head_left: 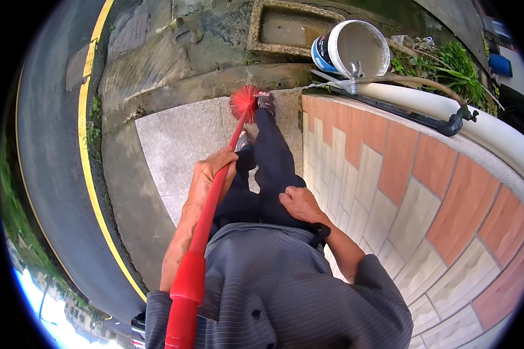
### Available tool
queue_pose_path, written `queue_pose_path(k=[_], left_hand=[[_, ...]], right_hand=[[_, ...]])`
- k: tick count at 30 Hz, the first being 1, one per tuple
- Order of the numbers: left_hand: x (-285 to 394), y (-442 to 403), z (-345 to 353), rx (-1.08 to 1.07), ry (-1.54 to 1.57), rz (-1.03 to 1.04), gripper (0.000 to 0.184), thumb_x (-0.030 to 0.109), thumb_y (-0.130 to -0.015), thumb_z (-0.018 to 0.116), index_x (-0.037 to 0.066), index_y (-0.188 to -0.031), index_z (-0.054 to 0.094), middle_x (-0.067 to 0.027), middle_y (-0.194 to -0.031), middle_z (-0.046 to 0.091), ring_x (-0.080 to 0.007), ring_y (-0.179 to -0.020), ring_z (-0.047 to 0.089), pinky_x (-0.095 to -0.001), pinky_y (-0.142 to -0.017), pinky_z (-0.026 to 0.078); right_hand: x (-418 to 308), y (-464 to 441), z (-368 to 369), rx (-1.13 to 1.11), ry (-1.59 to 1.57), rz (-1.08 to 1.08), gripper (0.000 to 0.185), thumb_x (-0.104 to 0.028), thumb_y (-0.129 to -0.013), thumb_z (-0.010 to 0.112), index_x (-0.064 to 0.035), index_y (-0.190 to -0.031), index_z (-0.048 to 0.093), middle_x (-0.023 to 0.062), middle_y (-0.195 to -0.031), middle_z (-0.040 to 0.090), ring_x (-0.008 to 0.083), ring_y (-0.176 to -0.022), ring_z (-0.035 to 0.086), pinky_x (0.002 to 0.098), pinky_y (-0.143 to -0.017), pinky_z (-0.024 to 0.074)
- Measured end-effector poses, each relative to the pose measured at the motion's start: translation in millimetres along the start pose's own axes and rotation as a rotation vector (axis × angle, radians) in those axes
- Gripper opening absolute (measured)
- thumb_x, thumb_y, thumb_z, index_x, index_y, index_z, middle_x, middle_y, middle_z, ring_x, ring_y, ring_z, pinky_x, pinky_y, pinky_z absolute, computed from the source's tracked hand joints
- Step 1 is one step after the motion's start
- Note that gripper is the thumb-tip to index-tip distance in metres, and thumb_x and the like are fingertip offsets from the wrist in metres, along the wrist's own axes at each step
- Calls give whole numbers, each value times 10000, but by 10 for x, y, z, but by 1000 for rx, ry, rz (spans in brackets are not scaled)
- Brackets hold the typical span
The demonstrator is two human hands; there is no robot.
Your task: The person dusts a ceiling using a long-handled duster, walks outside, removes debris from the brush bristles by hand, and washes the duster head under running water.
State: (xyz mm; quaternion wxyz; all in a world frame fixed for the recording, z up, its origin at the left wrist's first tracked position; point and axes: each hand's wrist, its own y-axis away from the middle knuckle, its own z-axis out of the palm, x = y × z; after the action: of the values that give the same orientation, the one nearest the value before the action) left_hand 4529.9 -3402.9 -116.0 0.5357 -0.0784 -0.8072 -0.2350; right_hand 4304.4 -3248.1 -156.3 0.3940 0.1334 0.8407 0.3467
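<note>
My left hand point(214, 168) is closed around the pole of a red long-handled brush point(216, 189). The pole runs from beside my body, past a thicker section low in the view, out to a round head of red bristles point(243, 103). That head rests at the pavement near my right foot point(266, 102). My right hand point(301, 203) is curled into a fist against the thigh of my dark trousers point(271, 145). Whether it grips the cloth is hidden.
A white bucket point(378, 47) of murky water stands by a tap point(354, 78) and a stone trough point(254, 29). A white pipe point(407, 96) and black pipe point(448, 125) edge the tiled surface point(399, 168) on the right. A yellow-lined road point(52, 145) lies left.
</note>
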Motion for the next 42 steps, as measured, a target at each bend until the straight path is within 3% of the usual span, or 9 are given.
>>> queue_pose_path(k=[8, 14, 20, 23, 27, 30, 31, 36, 42], left_hand=[[-66, 93, -324, -103, 57, -161, 79, 2, -850, 615, -25, -921, 637, -176, -923, 676, -224, -822, 671, -302, -761, 505], [-84, 66, -439, -161, -156, 151, 95, -22, -835, 618, -20, -926, 642, -206, -918, 682, -314, -943, 680, -348, -799, 527], [-102, -122, -490, -301, -165, 202, 107, -34, -819, 623, -12, -921, 643, -217, -932, 673, -341, -942, 674, -348, -782, 533], [-50, -191, -513, -337, -151, -49, 110, -27, -817, 627, -3, -924, 644, -222, -947, 663, -353, -973, 660, -352, -803, 524], [-164, -221, -572, -308, -89, 119, 123, 15, -831, 641, 2, -953, 649, -203, -993, 664, -334, -1004, 648, -356, -858, 501], [-157, -198, -605, -232, -89, 57, 137, 42, -840, 652, 0, -971, 646, -187, -992, 671, -299, -988, 653, -344, -866, 497], [-213, -151, -580, -144, -63, -54, 160, 105, -860, 679, -2, -977, 653, -150, -1009, 678, -214, -953, 643, -307, -846, 493], [-435, -64, -114, 581, 264, -265, 229, 210, -866, 719, 11, -967, 664, -6, -830, 613, -76, -782, 528, -232, -717, 438], [-282, -138, -349, 522, 228, -190, 158, 138, -881, 684, 14, -975, 661, 9, -831, 606, -72, -775, 521, -229, -719, 442]], right_hand=[[125, -157, 107, 23, 11, 102, 327, -245, -855, 508, 41, -709, 572, 265, -716, 604, 437, -711, 607, 477, -660, 473], [-95, 34, -32, 153, -71, 125, 296, -228, -850, 550, 10, -673, 541, 234, -649, 584, 421, -611, 586, 463, -576, 459], [-240, 53, -107, 159, -99, 91, 288, -213, -840, 574, 2, -657, 520, 215, -602, 558, 398, -578, 583, 451, -542, 441], [-128, -85, -31, 131, -55, 49, 287, -208, -837, 568, 3, -650, 513, 213, -589, 547, 397, -582, 583, 455, -545, 441], [21, -422, 3, 138, 12, -26, 295, -209, -831, 558, 4, -631, 514, 221, -599, 555, 409, -592, 581, 477, -562, 448], [55, -328, 63, 113, -26, 19, 307, -224, -832, 549, 9, -633, 533, 237, -627, 573, 425, -610, 583, 486, -584, 458], [45, -359, 48, 112, -40, 20, 313, -231, -833, 546, 12, -635, 541, 243, -637, 579, 431, -616, 583, 487, -591, 462], [179, -234, 302, 137, 36, 93, 313, -256, -840, 537, 11, -680, 569, 252, -673, 592, 443, -654, 586, 485, -616, 466], [51, 29, 210, 227, -46, 193, 322, -278, -849, 560, 1, -688, 574, 240, -658, 592, 430, -641, 591, 478, -604, 462]])
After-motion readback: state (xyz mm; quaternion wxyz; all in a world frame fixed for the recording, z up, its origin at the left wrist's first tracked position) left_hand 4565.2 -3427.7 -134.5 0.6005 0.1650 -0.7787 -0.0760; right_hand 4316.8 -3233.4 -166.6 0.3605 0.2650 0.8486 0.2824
